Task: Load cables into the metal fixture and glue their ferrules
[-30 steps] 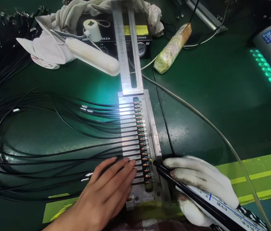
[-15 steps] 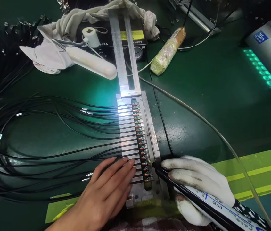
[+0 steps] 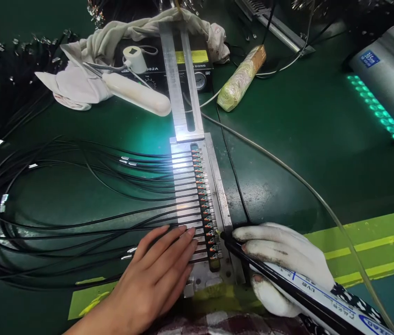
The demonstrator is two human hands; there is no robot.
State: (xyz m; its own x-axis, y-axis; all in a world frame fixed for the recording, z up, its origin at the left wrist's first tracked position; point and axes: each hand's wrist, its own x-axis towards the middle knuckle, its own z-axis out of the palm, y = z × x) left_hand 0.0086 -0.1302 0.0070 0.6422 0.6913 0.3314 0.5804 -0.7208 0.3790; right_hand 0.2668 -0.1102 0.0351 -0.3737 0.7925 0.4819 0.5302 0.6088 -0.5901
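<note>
My left hand (image 3: 158, 270), bare, lies flat with fingers stretched out over the lower black cables (image 3: 141, 215) and the edge of a slotted metal fixture (image 3: 187, 209). The cables run side by side across it, and their small metal connector ends (image 3: 204, 199) line up along a dark slot. My right hand (image 3: 284, 246), in a white glove with bare fingertips showing, is closed around a black glue syringe (image 3: 270, 273) with a white label reading UV. The syringe's tip points left, close beside the lower connectors; whether it touches them I cannot tell.
Behind the fixture stands a black control box (image 3: 202, 83) with a cloth (image 3: 123, 35) over it and a white handle (image 3: 137, 94). A wrapped block (image 3: 241, 79) lies right of it. A lit lamp (image 3: 389, 83) stands far right. A clear hose (image 3: 288, 170) crosses the table.
The view has shifted slightly. Both hands and the syringe stay at nearly the same place on the fixture.
</note>
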